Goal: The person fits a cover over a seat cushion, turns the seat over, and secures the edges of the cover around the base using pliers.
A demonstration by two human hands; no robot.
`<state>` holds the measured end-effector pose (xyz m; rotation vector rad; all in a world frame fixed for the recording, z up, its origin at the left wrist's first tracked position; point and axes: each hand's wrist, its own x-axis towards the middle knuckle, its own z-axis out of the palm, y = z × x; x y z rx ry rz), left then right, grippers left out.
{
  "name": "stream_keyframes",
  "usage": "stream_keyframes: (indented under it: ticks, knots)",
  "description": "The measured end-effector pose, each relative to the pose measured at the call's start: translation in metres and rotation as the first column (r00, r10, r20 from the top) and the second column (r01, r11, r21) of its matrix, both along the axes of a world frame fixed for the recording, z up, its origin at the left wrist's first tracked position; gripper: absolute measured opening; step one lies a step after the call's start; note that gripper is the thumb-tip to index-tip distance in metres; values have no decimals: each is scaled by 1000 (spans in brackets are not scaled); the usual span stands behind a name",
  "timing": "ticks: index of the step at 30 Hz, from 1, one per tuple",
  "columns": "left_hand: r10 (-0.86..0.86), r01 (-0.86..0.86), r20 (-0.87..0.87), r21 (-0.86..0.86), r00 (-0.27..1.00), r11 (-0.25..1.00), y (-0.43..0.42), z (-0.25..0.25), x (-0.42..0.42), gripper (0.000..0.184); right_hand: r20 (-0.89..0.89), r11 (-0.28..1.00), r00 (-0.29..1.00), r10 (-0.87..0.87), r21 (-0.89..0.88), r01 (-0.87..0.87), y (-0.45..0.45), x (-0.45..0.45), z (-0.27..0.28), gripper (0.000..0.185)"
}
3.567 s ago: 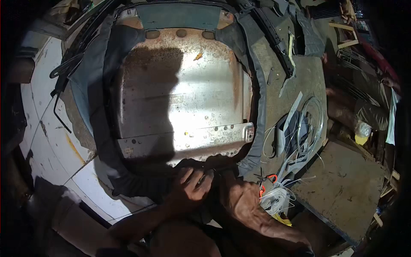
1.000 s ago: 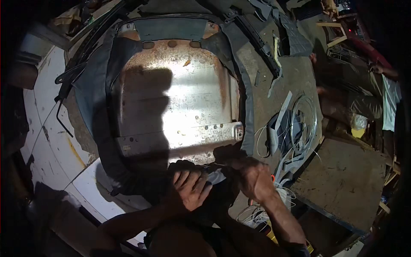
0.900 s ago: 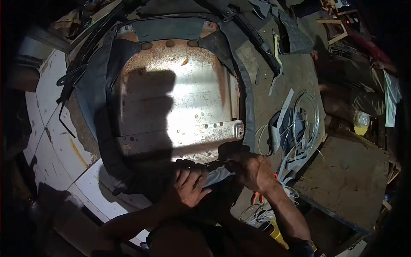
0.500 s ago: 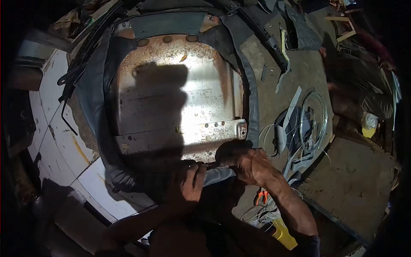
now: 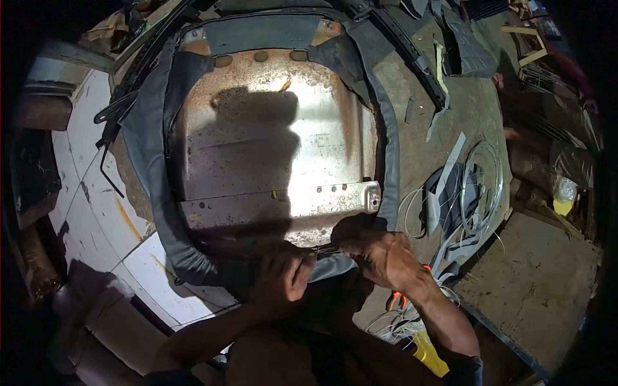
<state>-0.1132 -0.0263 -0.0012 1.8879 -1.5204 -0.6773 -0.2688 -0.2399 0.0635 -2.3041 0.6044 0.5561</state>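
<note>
A metal seat pan (image 5: 322,154), rusty along its top, lies underside up within a dark grey cover (image 5: 156,186) whose edges wrap around it. At the near edge, my left hand (image 5: 283,275) has its fingers curled over the cover, pressed on the rim. My right hand (image 5: 386,260) is closed just right of it, with finger and thumb together near the rim. A thin strand seems to run between the hands; what the right fingers pinch is too small to make out. A lit fold of cover (image 5: 331,267) shows between the hands.
Coiled clear wire (image 5: 479,186) and grey strips lie at the right. Orange-handled pliers (image 5: 396,300) and a yellow item (image 5: 429,354) are beside my right forearm. A brown board (image 5: 528,283) stands at the lower right. Black metal rails (image 5: 402,45) flank the seat. A bent rod (image 5: 109,170) is at left.
My right hand has moved from beside my left hand to the right and up along the rim, its fingers now pinched. My left hand stays at the rim. The pliers are more exposed.
</note>
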Motion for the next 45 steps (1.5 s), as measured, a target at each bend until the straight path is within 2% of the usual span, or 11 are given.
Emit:
stream_keyframes:
  ticks: [15, 17, 19, 22, 24, 30, 33, 34, 36, 44, 45]
  knots:
    - [-44, 67, 228, -94, 973, 993, 5, -4, 0, 33, 177, 958, 950, -257, -83, 275, 17, -31, 19, 33]
    - [-22, 77, 283, -187, 959, 979, 2, 0, 1, 34, 145, 562, 568, -810, -80, 823, 20, -51, 29, 29]
    - [-68, 70, 164, -5, 984, 998, 3, 6, 2, 41, 100, 587, 579, -809, 160, 794, 39, -119, 2, 32]
    - [-36, 39, 59, -43, 998, 998, 13, -18, -2, 47, -45, -16, -6, -999, 228, 974, 77, -193, -41, 37]
    - [-85, 87, 113, -15, 990, 996, 9, -5, 0, 50, -76, 368, 364, -928, -333, 868, 117, -260, -88, 45]
    - [-165, 162, 156, 29, 974, 986, 1, 10, 9, 54, -154, 746, 839, -522, -560, 361, 176, -340, -163, 74]
    - [-138, 137, 180, 18, 974, 990, 2, 8, 5, 50, 29, 438, 497, -867, -433, 788, 188, -304, -129, 77]
    - [-113, 113, 177, 11, 978, 994, 2, 6, 4, 50, -1, 639, 766, -643, -553, 535, 195, -330, -143, 81]
    - [-78, 107, 205, -137, 976, 985, 1, -1, 4, 59, 111, 321, 320, -941, -16, 947, 201, -314, -123, 83]
    - [-16, 51, 255, -130, 967, 990, 6, -4, 0, 57, 7, 627, 762, -647, -563, 538, 138, -256, -11, 45]
    - [-61, 88, 237, -103, 970, 991, 4, -1, 3, 57, -242, 835, 935, -258, -542, 90, 113, -230, 28, 28]
